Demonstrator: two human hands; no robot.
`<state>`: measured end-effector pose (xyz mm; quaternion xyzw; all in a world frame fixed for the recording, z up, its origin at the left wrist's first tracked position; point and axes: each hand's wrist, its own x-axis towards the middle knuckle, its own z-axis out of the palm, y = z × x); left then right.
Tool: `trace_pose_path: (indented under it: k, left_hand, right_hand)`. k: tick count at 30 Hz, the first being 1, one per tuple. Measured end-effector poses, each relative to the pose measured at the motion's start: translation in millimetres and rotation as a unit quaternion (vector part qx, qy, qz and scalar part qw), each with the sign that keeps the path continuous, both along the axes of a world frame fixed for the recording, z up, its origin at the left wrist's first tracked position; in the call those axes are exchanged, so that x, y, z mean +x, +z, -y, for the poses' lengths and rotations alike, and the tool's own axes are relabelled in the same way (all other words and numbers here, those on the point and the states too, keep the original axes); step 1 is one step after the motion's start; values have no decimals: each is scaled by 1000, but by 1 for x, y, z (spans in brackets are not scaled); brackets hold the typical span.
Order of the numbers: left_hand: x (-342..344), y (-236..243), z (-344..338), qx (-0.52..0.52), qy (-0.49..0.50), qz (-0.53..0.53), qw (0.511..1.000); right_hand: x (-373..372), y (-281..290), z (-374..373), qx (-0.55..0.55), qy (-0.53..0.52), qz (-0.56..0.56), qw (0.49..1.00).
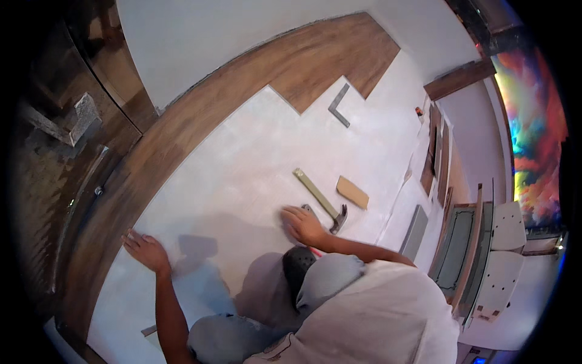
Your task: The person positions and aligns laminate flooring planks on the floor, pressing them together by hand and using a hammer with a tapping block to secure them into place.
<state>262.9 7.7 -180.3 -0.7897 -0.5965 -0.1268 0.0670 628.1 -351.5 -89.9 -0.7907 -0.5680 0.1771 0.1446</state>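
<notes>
My left hand (147, 250) lies with its fingers stretched out, the fingertips at the inner edge of the brown wood-look planks (200, 115). Lower and to the right, my right hand (304, 227) is held with fingers extended over the white underlay (242, 164). A small dark grey object (308, 208) shows just past its fingers, partly hidden. Close by on the right is a claw hammer (318, 195) with a yellow-green handle and dark head. Beside the hammer lies a tan block (353, 192). A grey L-shaped square (339, 107) rests near the stepped plank ends.
Planks run along the pale wall (242, 36). My dark shoe (297, 267) is on the underlay below my right hand. A grey bar (413, 232), loose planks (441, 151) and stacked panels (461, 242) stand at the right. A dark cabinet (91, 79) borders the left.
</notes>
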Motion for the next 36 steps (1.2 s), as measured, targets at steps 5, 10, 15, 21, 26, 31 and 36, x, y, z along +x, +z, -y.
trace_pose_path:
  k: [5,10,15,21,26,31,36]
  left_hand:
    - [-3,-25,5,-19,-3,9,1000]
    - [-41,-20,-2,-92,-46,-32,994]
    - [-82,8,45,-138,-212,-69,965]
    - [-132,-4,99,-208,-303,16,930]
    - [-150,-2,135,-115,-319,22,940]
    - [-169,8,138,-87,-360,-18,929]
    - [-177,40,176,-193,-456,-37,868]
  right_hand:
    - [-58,-39,154,0,-126,56,990]
    - [-50,-31,127,-2,-125,49,991]
    - [-44,-26,114,-37,-48,77,995]
    - [-36,-27,136,-190,-48,47,980]
    - [-44,-29,139,-101,-202,108,968]
    - [-130,3,227,-77,-431,-45,898]
    - [-206,13,379,-165,-575,-3,801]
